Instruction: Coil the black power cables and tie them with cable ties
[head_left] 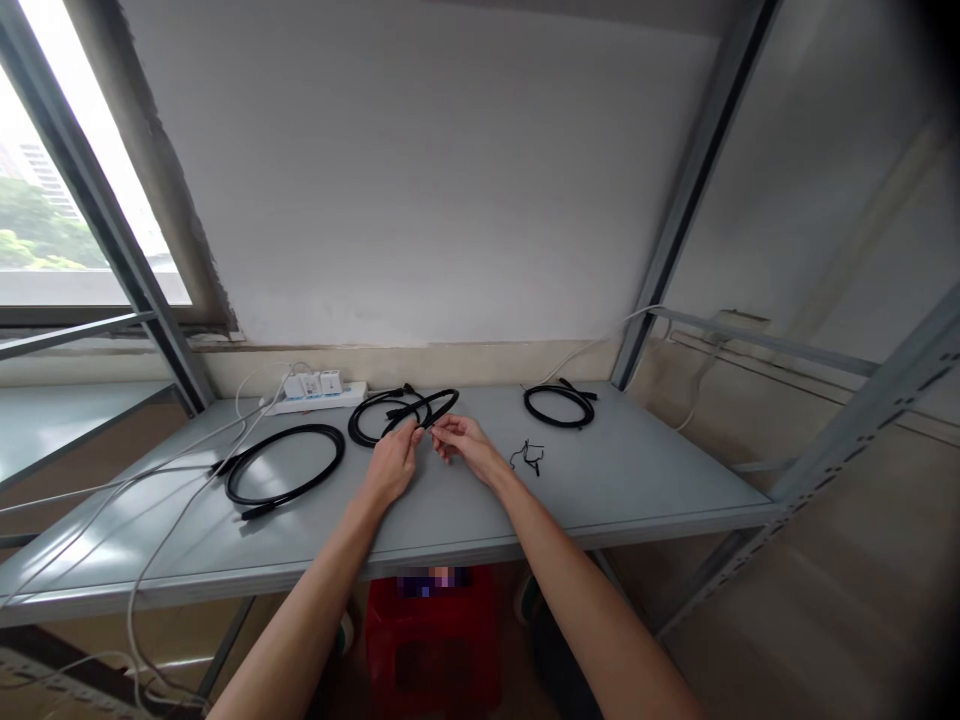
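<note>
Both my hands meet over the middle of the grey shelf (615, 470). My left hand (394, 462) pinches the near edge of a coiled black cable (401, 412). My right hand (463, 442) is closed on the same coil just to the right, fingertips pressed together. A larger black cable coil (283, 468) lies to the left. A smaller coil (559, 405) lies at the back right. A few thin black twist ties (529, 456) lie just right of my right wrist.
A white power strip (319, 392) with plugged adapters sits at the shelf's back left, white cords (150, 490) trailing off the left edge. Metal rack posts (675, 220) rise at the back. A red stool (435, 640) stands under the shelf.
</note>
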